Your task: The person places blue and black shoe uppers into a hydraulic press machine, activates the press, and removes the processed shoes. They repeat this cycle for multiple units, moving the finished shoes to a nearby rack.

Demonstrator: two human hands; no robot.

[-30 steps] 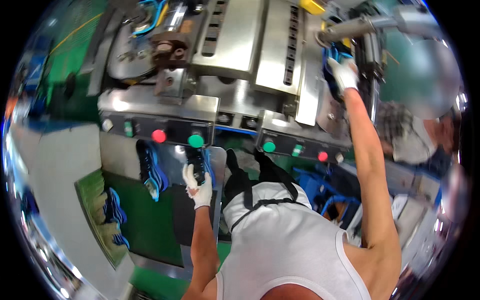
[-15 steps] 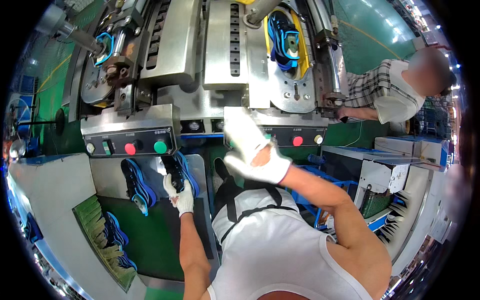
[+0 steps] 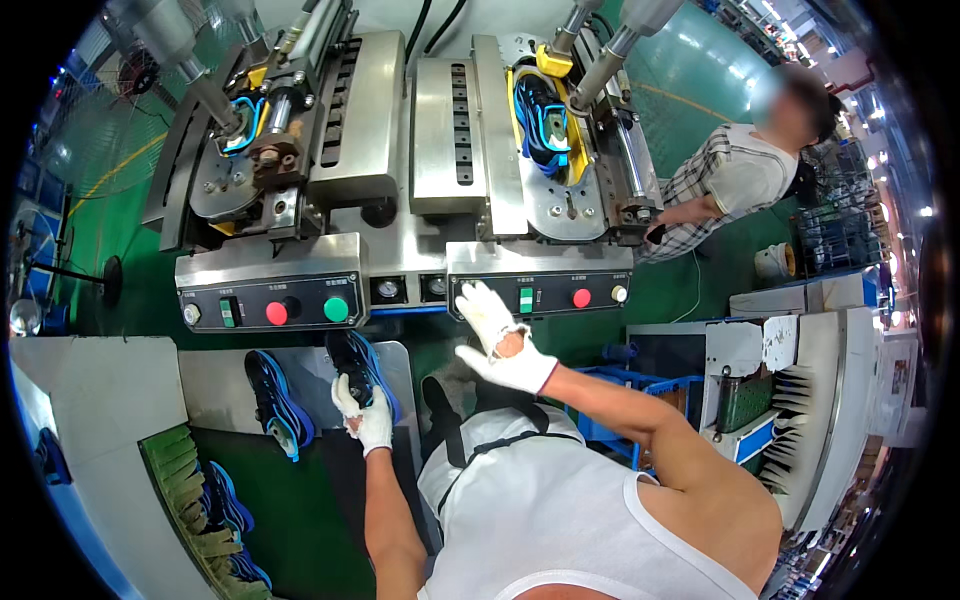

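My left hand, in a white glove, is closed around the near end of a black and blue sports shoe on the metal shelf. A second shoe of the same kind lies to its left. My right hand, gloved too, is open with its fingers stretched over the left end of the right control panel. Its fingertips cover that end, and I cannot tell whether they touch it. Behind the panel a black and blue shoe sits in the yellow-edged mould of the press.
The left control panel carries red and green buttons. More shoes lie beside green strip curtains on the belt. A blue crate stands to my right, near a brush-lined machine. Another person stands beyond the press.
My right hand has come down from a blurred reach above the right panel to its left end. My left hand stays on the shoe. The whole view has shifted, and the other person has turned.
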